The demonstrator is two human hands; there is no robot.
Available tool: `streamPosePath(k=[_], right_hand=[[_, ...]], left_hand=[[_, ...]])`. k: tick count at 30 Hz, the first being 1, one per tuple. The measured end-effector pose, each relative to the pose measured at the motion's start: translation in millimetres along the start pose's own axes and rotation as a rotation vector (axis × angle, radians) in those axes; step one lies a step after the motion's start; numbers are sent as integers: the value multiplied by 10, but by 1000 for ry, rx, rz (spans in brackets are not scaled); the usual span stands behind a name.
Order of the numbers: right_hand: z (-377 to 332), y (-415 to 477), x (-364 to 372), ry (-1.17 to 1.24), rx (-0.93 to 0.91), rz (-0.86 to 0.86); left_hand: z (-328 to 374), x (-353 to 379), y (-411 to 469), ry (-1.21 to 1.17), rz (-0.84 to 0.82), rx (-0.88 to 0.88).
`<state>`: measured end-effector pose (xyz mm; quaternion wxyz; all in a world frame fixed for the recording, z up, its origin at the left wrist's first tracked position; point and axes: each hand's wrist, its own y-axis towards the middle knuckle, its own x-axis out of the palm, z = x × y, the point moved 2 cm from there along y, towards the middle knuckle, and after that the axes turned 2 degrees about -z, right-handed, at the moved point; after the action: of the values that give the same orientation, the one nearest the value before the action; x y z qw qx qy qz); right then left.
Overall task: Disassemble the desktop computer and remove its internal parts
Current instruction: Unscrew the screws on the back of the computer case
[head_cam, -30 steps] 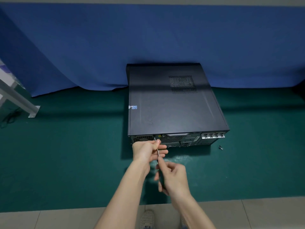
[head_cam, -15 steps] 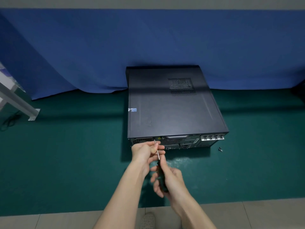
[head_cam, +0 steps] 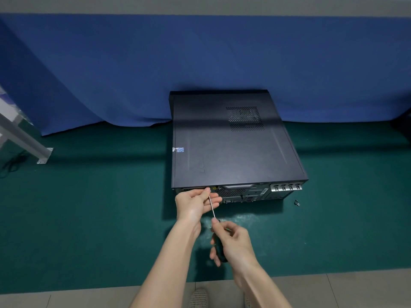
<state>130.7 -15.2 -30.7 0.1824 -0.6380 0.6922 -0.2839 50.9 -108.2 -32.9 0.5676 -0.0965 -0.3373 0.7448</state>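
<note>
Green mat [head_cam: 89,218] on floor, blue cloth [head_cam: 200,63] behind. Black desktop computer [head_cam: 233,147] lies flat mid-mat, rear panel toward me. My right hand [head_cam: 233,243] wraps the screwdriver [head_cam: 212,206] handle; my left hand [head_cam: 194,204] pinches its shaft, tip at panel's upper left. Loose screw [head_cam: 297,202] on mat, just right of the case.

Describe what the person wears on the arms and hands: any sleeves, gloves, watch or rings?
Nothing worn is visible. The left hand and right hand are ungloved; the left forearm and right forearm are bare down to the picture's bottom edge. No sleeve, watch, bracelet or ring shows.
</note>
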Motion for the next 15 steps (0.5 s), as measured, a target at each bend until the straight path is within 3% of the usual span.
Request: streamPosePath(k=[5, 10, 15], right_hand=[[-36, 17, 24, 102, 63, -25], [-51, -2, 42, 46, -6, -22], [-37, 13, 37, 135, 68, -34]], left_hand=[[-17, -12, -8, -117, -39, -73], [-45, 1, -9, -277, -84, -164], [-46, 8, -39, -152, -9, -83]])
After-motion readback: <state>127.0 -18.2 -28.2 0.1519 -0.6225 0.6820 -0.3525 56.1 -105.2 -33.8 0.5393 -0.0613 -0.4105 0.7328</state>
